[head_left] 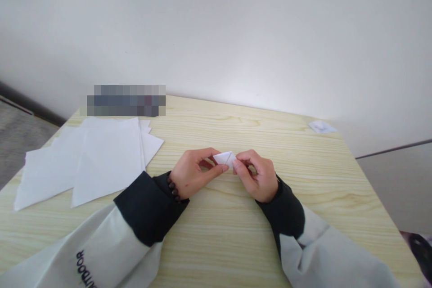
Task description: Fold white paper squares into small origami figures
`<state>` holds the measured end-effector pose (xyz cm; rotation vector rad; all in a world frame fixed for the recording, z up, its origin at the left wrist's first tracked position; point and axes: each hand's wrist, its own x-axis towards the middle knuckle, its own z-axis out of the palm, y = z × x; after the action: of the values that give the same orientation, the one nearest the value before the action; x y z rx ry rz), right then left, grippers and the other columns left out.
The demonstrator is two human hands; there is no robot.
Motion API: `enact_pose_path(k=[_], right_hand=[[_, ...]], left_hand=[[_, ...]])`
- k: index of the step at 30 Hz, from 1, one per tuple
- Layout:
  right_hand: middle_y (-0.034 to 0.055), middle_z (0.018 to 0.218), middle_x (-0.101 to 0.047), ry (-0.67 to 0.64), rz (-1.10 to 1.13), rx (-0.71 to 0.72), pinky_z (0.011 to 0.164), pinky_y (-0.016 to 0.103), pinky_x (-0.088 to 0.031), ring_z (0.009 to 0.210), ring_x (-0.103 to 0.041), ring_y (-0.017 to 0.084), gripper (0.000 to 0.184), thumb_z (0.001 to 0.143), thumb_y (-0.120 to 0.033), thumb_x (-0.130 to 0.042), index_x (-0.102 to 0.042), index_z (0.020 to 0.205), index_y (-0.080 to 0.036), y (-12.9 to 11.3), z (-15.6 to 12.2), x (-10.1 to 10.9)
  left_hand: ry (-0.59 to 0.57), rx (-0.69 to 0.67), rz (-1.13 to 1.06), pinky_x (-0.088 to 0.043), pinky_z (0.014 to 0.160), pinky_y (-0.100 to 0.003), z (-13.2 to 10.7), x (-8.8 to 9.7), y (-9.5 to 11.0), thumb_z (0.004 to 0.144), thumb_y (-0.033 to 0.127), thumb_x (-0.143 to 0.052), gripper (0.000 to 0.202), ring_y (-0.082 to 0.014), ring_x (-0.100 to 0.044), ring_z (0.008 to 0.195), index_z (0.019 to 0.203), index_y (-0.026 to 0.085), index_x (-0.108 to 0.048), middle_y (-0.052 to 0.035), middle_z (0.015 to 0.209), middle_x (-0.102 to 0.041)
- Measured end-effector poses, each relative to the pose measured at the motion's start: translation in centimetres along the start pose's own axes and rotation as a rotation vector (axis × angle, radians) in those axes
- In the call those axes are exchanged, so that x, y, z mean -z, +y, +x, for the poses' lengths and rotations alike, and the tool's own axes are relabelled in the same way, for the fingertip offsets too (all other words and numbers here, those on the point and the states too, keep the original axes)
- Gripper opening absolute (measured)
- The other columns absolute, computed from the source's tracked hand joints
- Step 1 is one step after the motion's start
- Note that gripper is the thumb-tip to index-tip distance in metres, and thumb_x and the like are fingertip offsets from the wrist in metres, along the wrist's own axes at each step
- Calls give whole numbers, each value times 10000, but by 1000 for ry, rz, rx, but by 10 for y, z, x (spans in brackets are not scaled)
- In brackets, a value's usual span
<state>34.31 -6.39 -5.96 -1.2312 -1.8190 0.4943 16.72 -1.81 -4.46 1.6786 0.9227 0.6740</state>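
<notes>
A small folded piece of white paper (224, 158) is held between both hands over the middle of the table, a crease line running across its face. My left hand (195, 171) pinches its left side, thumb along the near edge and fingers behind. The right corner sits between the thumb and bent forefinger of my right hand (257, 172). A dark beaded bracelet (173, 189) circles the left wrist. The fingertips behind the paper are partly hidden.
Loose sheets of white paper (108, 157) overlap on the left of the wood-grain table (216, 243). Behind them lies a blurred-out dark object (126, 101). A small white paper piece (322, 126) rests at the far right corner. A white wall (216, 31) borders the back edge.
</notes>
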Motion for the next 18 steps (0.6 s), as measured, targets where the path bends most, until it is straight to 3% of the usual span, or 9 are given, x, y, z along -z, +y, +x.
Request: enact_pose_path(k=[5,18], right_hand=[[-31,565,-539,-2,-39,44,452,198,-367,470,-474,79,59,843,-203,-487,-517,792,-196,-1,2,1],[-19,639,-528,-12,-81,91,467,199,-363,494,-430,76,37,821,-211,-508,-538,810,-193,-2,4,0]], left_hand=[[60,-65,-30,-518,681,-234,-2,0,-2,790,331,-596,234,-181,-609,877,943,159,-642,-62,945,-668],[128,-159,15,-491,623,-228,0,2,-2,763,296,-636,146,-140,-594,727,788,156,-666,-40,776,-663]])
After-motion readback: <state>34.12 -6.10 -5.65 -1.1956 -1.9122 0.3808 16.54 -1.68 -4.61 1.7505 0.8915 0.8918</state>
